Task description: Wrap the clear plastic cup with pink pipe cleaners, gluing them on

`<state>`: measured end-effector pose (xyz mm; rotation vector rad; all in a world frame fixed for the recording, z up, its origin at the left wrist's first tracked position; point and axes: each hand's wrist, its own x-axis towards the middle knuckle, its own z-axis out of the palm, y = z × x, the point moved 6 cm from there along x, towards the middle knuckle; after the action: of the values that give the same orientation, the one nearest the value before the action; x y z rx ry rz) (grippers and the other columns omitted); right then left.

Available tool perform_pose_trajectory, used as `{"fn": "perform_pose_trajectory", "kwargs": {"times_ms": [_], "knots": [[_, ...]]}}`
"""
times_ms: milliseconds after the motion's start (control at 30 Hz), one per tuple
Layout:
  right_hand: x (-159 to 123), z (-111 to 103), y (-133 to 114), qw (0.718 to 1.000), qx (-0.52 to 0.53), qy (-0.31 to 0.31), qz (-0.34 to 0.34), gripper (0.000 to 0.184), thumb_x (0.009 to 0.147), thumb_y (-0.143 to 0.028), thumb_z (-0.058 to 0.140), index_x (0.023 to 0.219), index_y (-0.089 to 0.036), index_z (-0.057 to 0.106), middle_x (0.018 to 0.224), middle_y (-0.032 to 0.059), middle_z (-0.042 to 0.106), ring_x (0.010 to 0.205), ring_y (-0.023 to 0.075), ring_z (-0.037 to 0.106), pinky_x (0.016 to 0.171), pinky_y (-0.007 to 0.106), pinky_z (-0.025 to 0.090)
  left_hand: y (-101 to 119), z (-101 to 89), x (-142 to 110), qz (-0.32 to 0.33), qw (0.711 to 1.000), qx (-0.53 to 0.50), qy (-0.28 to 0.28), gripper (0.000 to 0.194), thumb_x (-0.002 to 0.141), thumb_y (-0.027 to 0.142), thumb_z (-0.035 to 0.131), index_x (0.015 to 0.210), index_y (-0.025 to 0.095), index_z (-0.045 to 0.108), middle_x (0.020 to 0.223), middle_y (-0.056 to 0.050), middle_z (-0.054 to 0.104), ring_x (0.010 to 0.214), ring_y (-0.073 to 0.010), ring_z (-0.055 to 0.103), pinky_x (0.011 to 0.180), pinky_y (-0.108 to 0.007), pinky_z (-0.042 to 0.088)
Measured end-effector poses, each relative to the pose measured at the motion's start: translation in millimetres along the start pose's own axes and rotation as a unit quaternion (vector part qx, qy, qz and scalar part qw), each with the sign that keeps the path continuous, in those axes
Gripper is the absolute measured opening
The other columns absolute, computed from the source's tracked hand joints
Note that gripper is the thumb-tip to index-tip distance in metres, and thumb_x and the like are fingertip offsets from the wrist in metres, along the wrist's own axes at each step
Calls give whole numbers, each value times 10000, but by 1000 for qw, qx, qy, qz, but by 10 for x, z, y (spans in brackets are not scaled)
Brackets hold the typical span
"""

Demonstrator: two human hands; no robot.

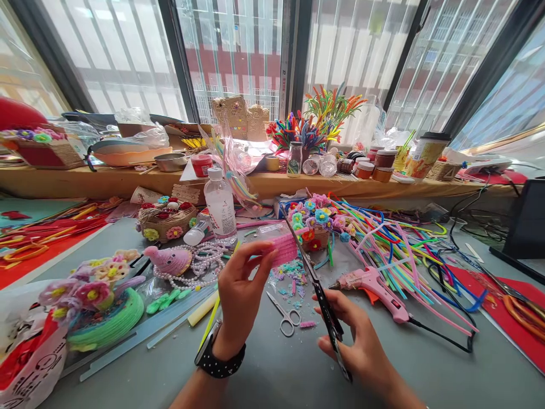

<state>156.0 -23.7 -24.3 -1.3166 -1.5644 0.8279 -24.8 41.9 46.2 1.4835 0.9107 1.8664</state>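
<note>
My left hand (243, 287), wearing a black dotted watch strap, pinches a pink ribbed, fuzzy piece (286, 251) between thumb and fingertips above the table. In my right hand (355, 329) is a pair of long black scissors (315, 281), its blades pointing up and away beside the right edge of the pink piece. Whether the blades touch it I cannot tell. Below, small scissors (285, 315) lie on the grey table by a short pink fuzzy offcut (307, 325). Colourful clippings (293, 275) are scattered behind them.
A pink glue gun (374, 287) lies to the right, before a heap of coloured pipe cleaners (395, 244). A water bottle (220, 207), bead strings (208, 261) and a green flower-topped piece (106, 321) stand left. Jars and baskets line the windowsill (264, 187).
</note>
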Motion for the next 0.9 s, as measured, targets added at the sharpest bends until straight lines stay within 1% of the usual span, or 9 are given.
{"fn": "perform_pose_trajectory", "kwargs": {"times_ms": [200, 367, 533, 633, 800, 900], "knots": [[4, 0, -17, 1000, -3, 12, -9, 346, 637, -407, 638, 901, -206, 543, 703, 10, 512, 701, 197, 541, 651, 285, 459, -29, 0, -3, -16, 1000, -6, 6, 111, 704, 239, 682, 809, 209, 666, 803, 7, 676, 717, -107, 639, 664, -194, 547], [-22, 15, -16, 999, -12, 15, -26, 299, 648, -396, 634, 859, -207, 536, 711, 16, 529, 727, 205, 551, 634, 279, 452, -46, -11, -19, -32, 999, 7, 19, 270, 707, 253, 683, 977, 251, 665, 879, 6, 681, 751, -107, 640, 666, -186, 546], [-20, 28, -19, 999, -8, 10, -33, 302, 648, -395, 629, 857, -203, 526, 698, 10, 517, 731, 201, 541, 641, 280, 447, -46, -13, -18, -29, 999, 28, 18, 218, 709, 265, 682, 926, 247, 686, 889, 3, 695, 751, -113, 648, 667, -179, 541], [-15, 41, -23, 999, 4, -2, -32, 319, 657, -433, 617, 847, -195, 520, 692, 9, 510, 726, 198, 535, 648, 284, 446, -33, -16, -13, -17, 999, 38, 16, 210, 712, 262, 679, 922, 246, 686, 874, 9, 700, 744, -109, 653, 664, -174, 544], [-26, 58, 5, 999, 26, -17, -31, 447, 668, -537, 588, 919, -175, 509, 748, 27, 523, 756, 204, 530, 688, 307, 444, 5, -13, -19, 31, 997, 67, 5, 271, 723, 228, 670, 993, 257, 665, 891, 17, 696, 727, -93, 647, 660, -173, 550], [-36, 73, 31, 999, 31, -23, -29, 515, 677, -582, 570, 974, -167, 501, 766, 32, 520, 763, 202, 522, 715, 320, 440, 34, 2, -27, 63, 995, 78, -10, 225, 739, 190, 652, 953, 255, 674, 887, 26, 690, 749, -87, 643, 674, -160, 544]]}}
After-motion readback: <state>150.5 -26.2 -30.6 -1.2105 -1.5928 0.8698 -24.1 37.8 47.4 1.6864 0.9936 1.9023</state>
